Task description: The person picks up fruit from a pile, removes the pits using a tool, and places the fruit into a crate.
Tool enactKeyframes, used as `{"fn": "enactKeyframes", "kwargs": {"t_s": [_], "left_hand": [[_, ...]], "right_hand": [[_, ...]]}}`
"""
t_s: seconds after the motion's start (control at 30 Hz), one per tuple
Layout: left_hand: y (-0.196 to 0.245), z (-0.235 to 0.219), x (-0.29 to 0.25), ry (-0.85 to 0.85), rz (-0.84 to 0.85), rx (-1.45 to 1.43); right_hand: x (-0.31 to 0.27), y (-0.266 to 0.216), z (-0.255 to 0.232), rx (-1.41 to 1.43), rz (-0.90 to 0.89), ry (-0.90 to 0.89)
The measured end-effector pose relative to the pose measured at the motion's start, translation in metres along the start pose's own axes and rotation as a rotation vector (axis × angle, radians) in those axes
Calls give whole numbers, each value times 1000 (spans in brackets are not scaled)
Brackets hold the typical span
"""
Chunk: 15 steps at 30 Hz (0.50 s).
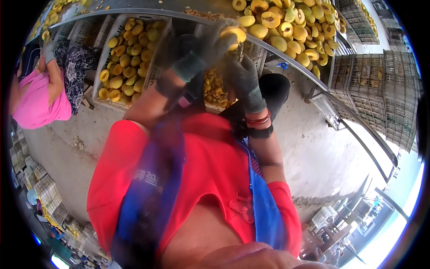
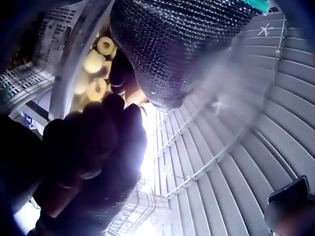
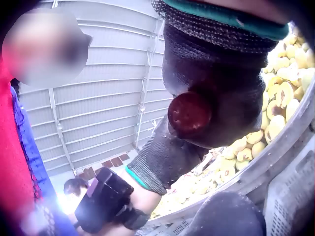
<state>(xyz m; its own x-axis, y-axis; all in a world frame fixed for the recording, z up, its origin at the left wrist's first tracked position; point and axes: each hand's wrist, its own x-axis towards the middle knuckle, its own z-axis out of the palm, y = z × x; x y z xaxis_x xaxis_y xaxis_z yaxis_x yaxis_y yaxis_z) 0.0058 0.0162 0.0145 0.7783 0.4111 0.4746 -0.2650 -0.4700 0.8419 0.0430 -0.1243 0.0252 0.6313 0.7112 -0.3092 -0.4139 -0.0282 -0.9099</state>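
In the head view my gloved left hand (image 1: pixel 210 47) grips a cut yellow peach (image 1: pixel 234 35) at the rim of the metal table. Just below and to the right, my gloved right hand (image 1: pixel 245 83) curls round a handle. The handle's round reddish-brown end (image 3: pixel 189 113) pokes out of the fist in the right wrist view. The tool's working end, close against the peach, is too blurred to make out. In the left wrist view the dark right hand (image 2: pixel 93 152) faces the knitted back of the left glove (image 2: pixel 167 49).
Halved peaches (image 1: pixel 295 31) are heaped on the metal table, whose rail (image 1: pixel 304 74) runs in front of me. A white crate (image 1: pixel 99 89) of peach halves stands to the left. Cut pieces (image 1: pixel 214 85) lie below my hands. A person in pink (image 1: pixel 45 98) sits left; stacked crates (image 1: pixel 376 85) stand right.
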Motion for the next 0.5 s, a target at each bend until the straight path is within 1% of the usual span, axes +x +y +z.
{"fn": "enactKeyframes", "kwargs": {"t_s": [0.1, 0.2, 0.3, 0.4, 0.5], "left_hand": [[4, 0, -4, 21, -29, 92], [-2, 4, -8, 89, 80, 113], [0, 1, -10, 66, 75, 151], [-12, 6, -16, 107, 3, -8], [-18, 9, -19, 149, 9, -17]], "right_hand": [[-8, -11, 2, 154, 136, -56], [-14, -19, 7, 176, 102, -101], [-9, -7, 10, 34, 13, -43], [-7, -5, 12, 6, 10, -22], [0, 5, 8, -50, -95, -33]]}}
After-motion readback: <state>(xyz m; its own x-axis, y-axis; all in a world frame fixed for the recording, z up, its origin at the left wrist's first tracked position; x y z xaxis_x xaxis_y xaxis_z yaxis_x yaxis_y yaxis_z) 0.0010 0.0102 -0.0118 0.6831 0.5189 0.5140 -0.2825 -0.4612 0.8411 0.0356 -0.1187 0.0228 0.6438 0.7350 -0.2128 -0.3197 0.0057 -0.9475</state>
